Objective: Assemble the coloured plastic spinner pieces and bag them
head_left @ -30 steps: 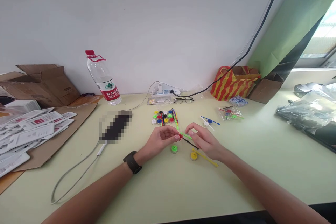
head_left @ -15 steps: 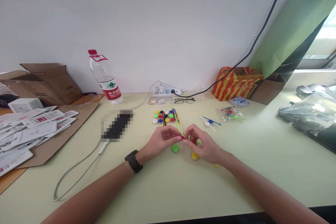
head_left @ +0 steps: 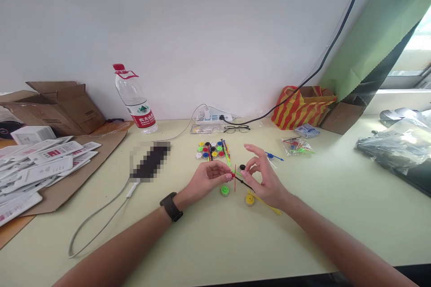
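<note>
My left hand [head_left: 215, 176] is closed, pinching a small red spinner piece [head_left: 233, 175] between thumb and fingertips. A thin red arrow [head_left: 235, 184] stands out from that piece, just past the fingertips. To its right, my right hand [head_left: 264, 179] has thumb and fingers apart and appears to hold nothing. A black arrow [head_left: 243, 182] and a black disc [head_left: 242, 167] lie beside the right fingers, partly covered. Nearer to me are a green disc [head_left: 225, 190] and a yellow disc [head_left: 249, 200] with a yellow arrow [head_left: 271, 208].
Coloured discs [head_left: 214, 154] and arrows stand grouped behind the left hand. A blue arrow [head_left: 276, 157] lies behind the right hand. Further off are a bag of small parts [head_left: 296, 145], glasses [head_left: 237, 129], a power strip [head_left: 212, 119], and a water bottle [head_left: 143, 114].
My right hand has let go of the red spinner piece, and its fingers have spread and lifted away to the right. The left hand stays in place with the piece.
</note>
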Motion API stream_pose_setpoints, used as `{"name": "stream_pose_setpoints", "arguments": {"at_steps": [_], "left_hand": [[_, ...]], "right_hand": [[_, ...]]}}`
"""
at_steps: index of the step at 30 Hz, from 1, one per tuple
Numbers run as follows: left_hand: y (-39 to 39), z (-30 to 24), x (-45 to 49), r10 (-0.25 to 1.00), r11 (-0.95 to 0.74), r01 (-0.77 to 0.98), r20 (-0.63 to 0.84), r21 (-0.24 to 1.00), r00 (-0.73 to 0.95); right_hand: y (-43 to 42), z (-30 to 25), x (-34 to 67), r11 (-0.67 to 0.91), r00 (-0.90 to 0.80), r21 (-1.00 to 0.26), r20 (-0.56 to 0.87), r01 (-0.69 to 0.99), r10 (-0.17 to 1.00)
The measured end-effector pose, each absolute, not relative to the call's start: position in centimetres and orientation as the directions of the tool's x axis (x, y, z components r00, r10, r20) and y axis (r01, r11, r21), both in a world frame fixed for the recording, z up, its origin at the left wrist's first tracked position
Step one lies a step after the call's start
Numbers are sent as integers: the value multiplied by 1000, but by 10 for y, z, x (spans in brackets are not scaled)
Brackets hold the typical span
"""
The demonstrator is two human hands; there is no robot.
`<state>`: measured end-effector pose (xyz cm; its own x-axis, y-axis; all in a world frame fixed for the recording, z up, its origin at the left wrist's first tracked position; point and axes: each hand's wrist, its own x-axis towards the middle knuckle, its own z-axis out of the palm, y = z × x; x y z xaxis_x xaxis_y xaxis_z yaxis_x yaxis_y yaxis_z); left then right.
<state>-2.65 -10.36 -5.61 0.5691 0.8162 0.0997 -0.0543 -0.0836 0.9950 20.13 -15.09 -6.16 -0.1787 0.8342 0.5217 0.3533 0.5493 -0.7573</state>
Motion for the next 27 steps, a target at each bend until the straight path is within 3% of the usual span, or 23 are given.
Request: {"name": "stream_pose_setpoints", "arguments": {"at_steps": [3,9,27], "left_hand": [[-104,-55,-27,816,-84,-48,96,995,570],[-103,-57,-28,813,-93,-54,107,994,573],[-105,-57,-26,782,-96,-35,98,995,615]], "right_hand": [[-152,-63,201,551,-164,-747,532,372,831],[-152,-53,206,250,-317,-943,174,219,932],[-153,-57,198,330,-380,-915,227,233,897]]}}
